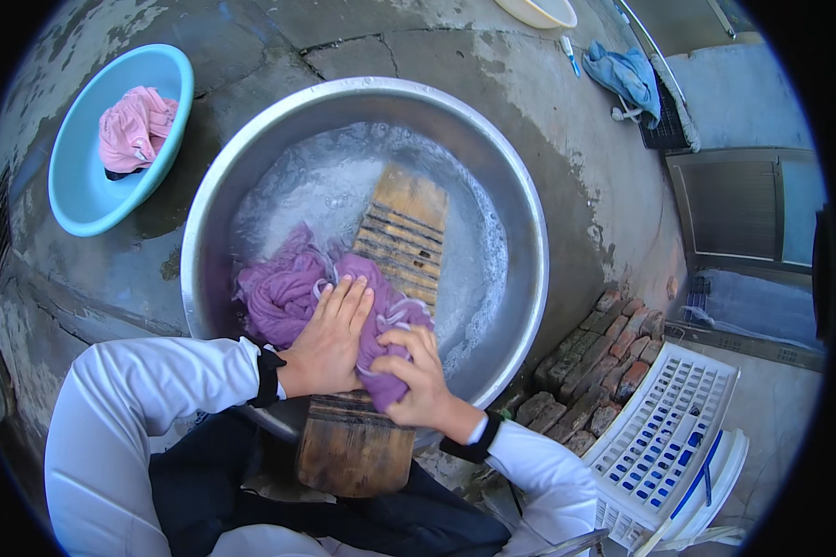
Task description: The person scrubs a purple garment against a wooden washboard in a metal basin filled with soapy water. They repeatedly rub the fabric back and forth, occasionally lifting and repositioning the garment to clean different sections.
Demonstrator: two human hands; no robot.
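A wet purple garment [285, 285] lies bunched over a wooden washboard [404, 237] in a large metal basin [508, 167]. My left hand [331, 334] presses flat on the cloth, fingers extended. With curled fingers, my right hand [418, 376] grips a fold of the same garment against the board. The washboard leans from the soapy water [306, 174] over the near rim, its lower end by my legs. Part of its ridged face is hidden under the cloth and hands.
A light blue plastic basin [70, 174] at left holds pink clothing [136, 129]. Stacked bricks [606, 362] and a white perforated plastic rack [662, 418] stand at right. Farther back are a blue cloth [623, 73], a brush [570, 56] and a pale basin [540, 12] on wet concrete.
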